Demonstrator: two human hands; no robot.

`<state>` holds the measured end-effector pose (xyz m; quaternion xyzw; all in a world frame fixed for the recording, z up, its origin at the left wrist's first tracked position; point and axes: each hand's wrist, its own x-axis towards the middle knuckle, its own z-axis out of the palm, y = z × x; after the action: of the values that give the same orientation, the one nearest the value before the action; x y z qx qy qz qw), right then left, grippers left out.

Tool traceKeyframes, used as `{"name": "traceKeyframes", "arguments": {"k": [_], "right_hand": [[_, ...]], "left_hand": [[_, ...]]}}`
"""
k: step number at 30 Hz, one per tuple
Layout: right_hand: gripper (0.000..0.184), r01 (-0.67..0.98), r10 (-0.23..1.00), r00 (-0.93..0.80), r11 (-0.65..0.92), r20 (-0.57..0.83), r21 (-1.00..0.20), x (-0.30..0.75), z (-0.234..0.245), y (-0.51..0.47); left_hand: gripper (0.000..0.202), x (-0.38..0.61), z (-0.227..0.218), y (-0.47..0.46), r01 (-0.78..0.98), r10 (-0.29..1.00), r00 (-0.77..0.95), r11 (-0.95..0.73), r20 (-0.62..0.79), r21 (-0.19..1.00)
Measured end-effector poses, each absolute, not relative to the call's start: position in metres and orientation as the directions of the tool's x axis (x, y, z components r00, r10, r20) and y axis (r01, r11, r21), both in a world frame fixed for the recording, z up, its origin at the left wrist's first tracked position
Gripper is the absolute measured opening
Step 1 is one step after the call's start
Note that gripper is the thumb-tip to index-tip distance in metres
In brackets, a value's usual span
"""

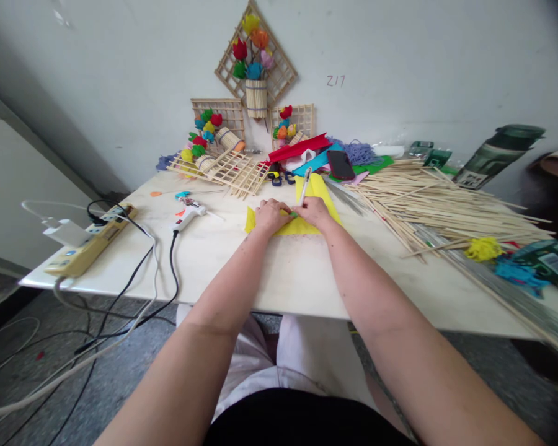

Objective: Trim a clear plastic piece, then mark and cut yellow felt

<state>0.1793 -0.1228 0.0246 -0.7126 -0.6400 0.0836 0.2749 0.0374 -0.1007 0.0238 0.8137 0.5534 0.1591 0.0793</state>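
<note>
My right hand (314, 210) is closed around a white pen (305, 186), which stands nearly upright with its upper end above the fingers. Under both hands lies a sheet of yellow crepe paper (323, 192), spread on the table. My left hand (272, 215) presses on the paper's left part, its fingers bent and close together. A small green piece (293, 214) shows between the two hands, near the left fingertips; its shape is mostly hidden. The pen's tip is out of sight behind the right hand.
A glue gun (190, 215) and a power strip (93, 241) with cords lie left. Lattice panels with paper flowers (230, 167) stand behind. Scissors (275, 176), a phone (340, 165), many wooden sticks (428, 198) and a dark bottle (500, 155) lie behind and right.
</note>
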Motion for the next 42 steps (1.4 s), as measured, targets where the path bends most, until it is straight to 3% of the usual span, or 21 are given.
{"name": "traceKeyframes", "arguments": {"k": [8, 14, 24, 42], "right_hand": [[0.027, 0.784, 0.944, 0.203, 0.002, 0.260, -0.621, 0.180, 0.020, -0.120], [0.026, 0.748, 0.967, 0.164, 0.006, 0.194, -0.664, 0.181, 0.016, -0.118], [0.028, 0.819, 0.975, 0.086, 0.049, 0.207, -0.571, 0.178, 0.023, -0.124], [0.033, 0.893, 0.975, 0.041, 0.063, 0.220, -0.445, 0.177, 0.024, -0.124]], "left_hand": [[0.029, 0.038, 0.025, -0.102, 0.877, 0.929, 0.330, -0.367, 0.167, 0.309], [0.031, 0.035, 0.025, -0.101, 0.875, 0.922, 0.353, -0.385, 0.157, 0.293], [0.046, 0.026, 0.024, -0.090, 0.849, 0.881, 0.466, -0.471, 0.081, 0.239], [0.050, 0.025, 0.021, -0.085, 0.842, 0.875, 0.479, -0.480, 0.068, 0.244]]}}
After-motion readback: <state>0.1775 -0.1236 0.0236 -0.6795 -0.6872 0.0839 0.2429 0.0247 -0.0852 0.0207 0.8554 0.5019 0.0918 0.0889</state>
